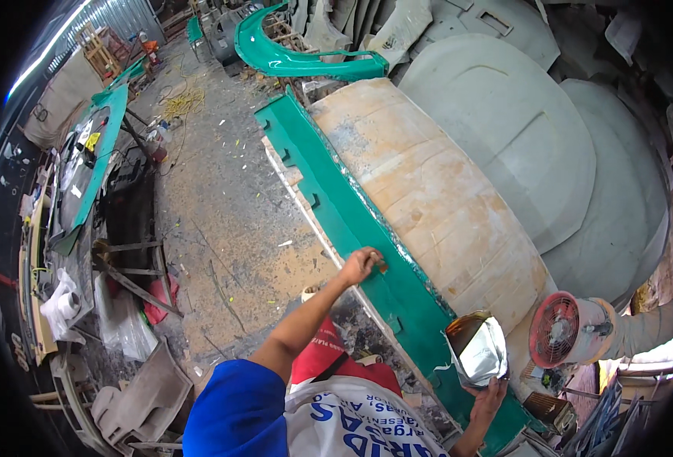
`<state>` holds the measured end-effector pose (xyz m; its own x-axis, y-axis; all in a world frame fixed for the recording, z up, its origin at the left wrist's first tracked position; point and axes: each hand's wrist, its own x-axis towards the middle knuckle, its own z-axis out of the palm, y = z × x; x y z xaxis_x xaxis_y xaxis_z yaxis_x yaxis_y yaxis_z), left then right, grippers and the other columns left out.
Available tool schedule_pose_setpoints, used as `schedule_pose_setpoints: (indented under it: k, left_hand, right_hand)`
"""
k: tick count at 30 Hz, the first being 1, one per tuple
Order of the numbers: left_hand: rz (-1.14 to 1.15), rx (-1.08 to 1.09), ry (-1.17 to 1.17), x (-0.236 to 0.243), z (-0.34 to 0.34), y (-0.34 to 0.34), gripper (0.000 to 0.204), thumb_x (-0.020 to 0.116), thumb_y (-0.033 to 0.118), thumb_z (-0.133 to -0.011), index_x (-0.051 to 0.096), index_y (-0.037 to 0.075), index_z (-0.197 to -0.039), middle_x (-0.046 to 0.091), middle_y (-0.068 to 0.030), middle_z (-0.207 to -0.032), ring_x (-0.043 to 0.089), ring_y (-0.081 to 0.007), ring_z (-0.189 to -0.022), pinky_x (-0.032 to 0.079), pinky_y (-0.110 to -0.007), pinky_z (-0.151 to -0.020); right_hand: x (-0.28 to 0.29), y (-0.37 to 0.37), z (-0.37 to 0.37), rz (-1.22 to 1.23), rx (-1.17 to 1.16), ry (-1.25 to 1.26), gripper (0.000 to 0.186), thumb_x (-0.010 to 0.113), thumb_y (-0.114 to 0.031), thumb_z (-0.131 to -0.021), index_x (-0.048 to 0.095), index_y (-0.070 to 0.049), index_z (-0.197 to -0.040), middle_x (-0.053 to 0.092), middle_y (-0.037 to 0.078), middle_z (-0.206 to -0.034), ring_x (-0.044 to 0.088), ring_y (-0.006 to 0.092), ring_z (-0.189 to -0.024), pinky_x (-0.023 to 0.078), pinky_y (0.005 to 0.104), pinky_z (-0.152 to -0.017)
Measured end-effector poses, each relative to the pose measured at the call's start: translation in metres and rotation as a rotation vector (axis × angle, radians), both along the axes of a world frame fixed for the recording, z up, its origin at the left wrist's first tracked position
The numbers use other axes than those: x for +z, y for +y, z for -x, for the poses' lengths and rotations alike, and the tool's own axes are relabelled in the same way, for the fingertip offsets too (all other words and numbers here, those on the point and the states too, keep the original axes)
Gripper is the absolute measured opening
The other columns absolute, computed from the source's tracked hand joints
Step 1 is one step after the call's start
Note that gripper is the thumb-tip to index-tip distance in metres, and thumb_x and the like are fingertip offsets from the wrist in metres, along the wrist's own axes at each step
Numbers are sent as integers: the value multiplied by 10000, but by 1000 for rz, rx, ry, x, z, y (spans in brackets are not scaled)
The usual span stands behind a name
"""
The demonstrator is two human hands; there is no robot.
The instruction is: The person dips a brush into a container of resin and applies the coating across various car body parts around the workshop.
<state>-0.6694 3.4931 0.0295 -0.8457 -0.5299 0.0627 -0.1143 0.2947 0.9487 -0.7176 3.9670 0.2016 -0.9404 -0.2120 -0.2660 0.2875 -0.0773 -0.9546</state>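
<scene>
My left hand (356,268) is over the long green panel (336,206), its fingers closed on a small brown piece (380,265) that I cannot make out clearly, possibly touching the glossy surface. My right hand (485,397) grips a metal container (477,352) with a crumpled silvery rim or liner, held over the panel's near end. The panel has small dark brackets along its left side and a speckled, shiny strip along its right edge. It lies on a pale support beside a large, stained beige sheet (435,213).
A fan with a red grille (556,329) and flexible duct stands at right. Stacked grey moulded panels (504,129) fill the upper right. A curved green piece (306,61) lies at the back. A rack (134,251) with green and black parts lines the left side, beside the stained floor (207,198).
</scene>
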Motion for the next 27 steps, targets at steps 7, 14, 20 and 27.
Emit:
schedule_pose_setpoints:
  k: [7, 14, 20, 27]
  left_hand:
    - [191, 21, 18, -11, -6, -146, 165, 571, 128, -964, 680, 19, -1021, 700, -168, -939, 670, -336, -850, 527, -407, -738]
    - [240, 112, -35, -21, -14, -272, 165, 581, 196, -962, 713, 99, -980, 704, -161, -959, 638, -375, -874, 504, -472, -804]
    - [292, 206, -27, -14, -8, -368, 151, 566, 166, -969, 701, 99, -968, 697, -133, -971, 614, -363, -893, 470, -492, -806]
    - [804, 21, 60, -23, -12, -306, 213, 633, 50, -703, 675, 114, -902, 641, -80, -917, 586, -301, -861, 417, -468, -702]
  right_hand:
    - [-1, -103, -6, 33, -37, -21, 723, 596, -227, -953, 211, -77, -1547, 395, 182, -1470, 524, 336, -1240, 644, 481, -675]
    - [24, -236, -24, 18, -61, -28, 722, 586, -276, -953, 228, -80, -1548, 393, 188, -1470, 512, 323, -1247, 638, 485, -673]
    - [24, -297, -28, -23, -2, -47, 685, 568, -269, -947, 277, -88, -1540, 380, 179, -1481, 524, 323, -1230, 633, 461, -686]
    - [20, -332, -13, -80, 99, -13, 657, 583, -295, -946, 310, -86, -1506, 447, 151, -1408, 569, 303, -1181, 632, 488, -685]
